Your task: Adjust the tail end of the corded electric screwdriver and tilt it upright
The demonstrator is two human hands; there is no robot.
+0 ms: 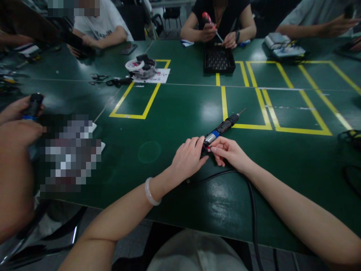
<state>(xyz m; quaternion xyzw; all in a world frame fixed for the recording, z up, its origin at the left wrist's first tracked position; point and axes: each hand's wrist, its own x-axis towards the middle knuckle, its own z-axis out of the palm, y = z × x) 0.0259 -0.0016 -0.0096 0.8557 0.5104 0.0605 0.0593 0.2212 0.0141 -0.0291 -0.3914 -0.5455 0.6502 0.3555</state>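
An electric screwdriver [222, 128] with a thin bit lies slantwise over the green table, its tip pointing away to the right. Its silver and blue motor section is exposed. My left hand [188, 157] is closed around the rear end of the tool and hides much of it. Close beside it, the fingers of my right hand [229, 152] are pinched at a small red and white piece [208, 149] by the tool's open rear; whether this is a wire or a connector is unclear. A black cable [251, 195] runs beneath my right wrist and over the table's near edge.
Yellow tape [254, 127] marks boxes on the green table [175, 113]. Across it, a co-worker's hands hold a red-handled tool [207, 18] above a black tray [219, 67]. A white tape roll [134, 67] sits farther left. Another person's hand [17, 120] is at left.
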